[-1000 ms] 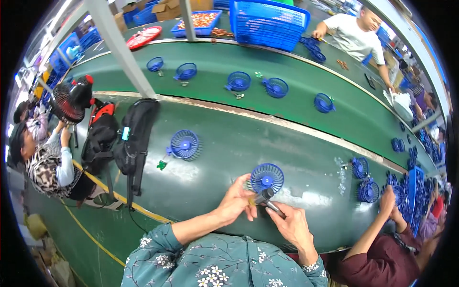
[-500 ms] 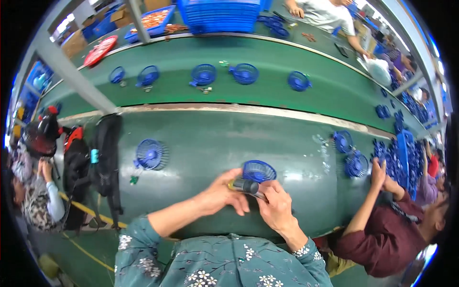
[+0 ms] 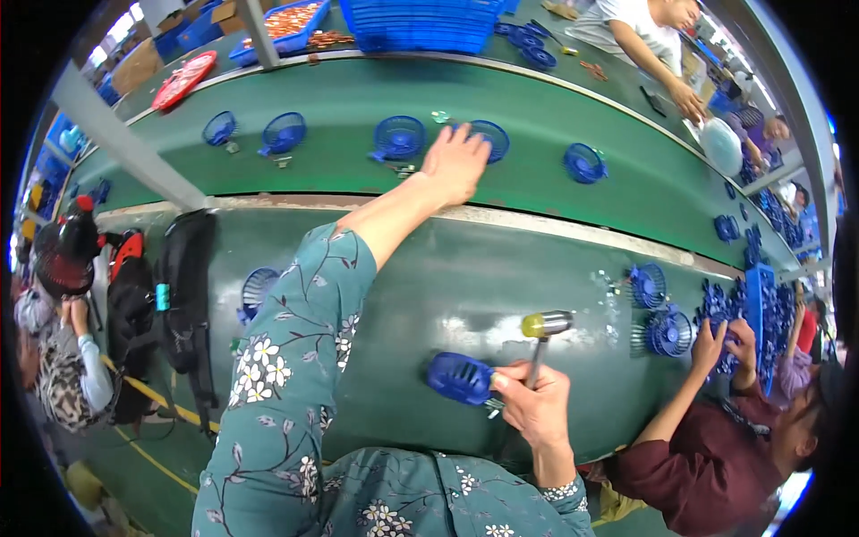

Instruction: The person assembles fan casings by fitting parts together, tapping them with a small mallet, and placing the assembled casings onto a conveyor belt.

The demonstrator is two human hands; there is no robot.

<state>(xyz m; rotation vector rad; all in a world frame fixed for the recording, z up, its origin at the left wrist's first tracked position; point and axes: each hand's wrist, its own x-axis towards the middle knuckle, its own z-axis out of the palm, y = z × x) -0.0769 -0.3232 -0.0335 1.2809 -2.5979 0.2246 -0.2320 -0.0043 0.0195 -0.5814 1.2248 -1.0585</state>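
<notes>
My left hand (image 3: 455, 166) is stretched far forward over the green conveyor, its fingers extended beside and partly over a blue fan housing (image 3: 492, 141). Whether the fingertips touch it I cannot tell. My right hand (image 3: 539, 403), low in front of me, is closed round the handle of a small hammer (image 3: 547, 324) with a yellow and dark two-faced head pointing up. The same hand pinches the end of another blue fan housing (image 3: 459, 378), tilted above the worktable. Small metal pieces (image 3: 493, 407) show just below that housing.
Several blue fan housings (image 3: 399, 138) lie along the conveyor (image 3: 340, 89). One more housing (image 3: 259, 288) is partly behind my left sleeve. A co-worker in a dark red top (image 3: 716, 456) works at the right beside a blue crate (image 3: 761, 295). A grey post (image 3: 134, 139) slants at the left.
My left hand has left the hammer and reached forward to the conveyor. In my right hand the hammer now stands upright, and the blue housing has been lifted and turned.
</notes>
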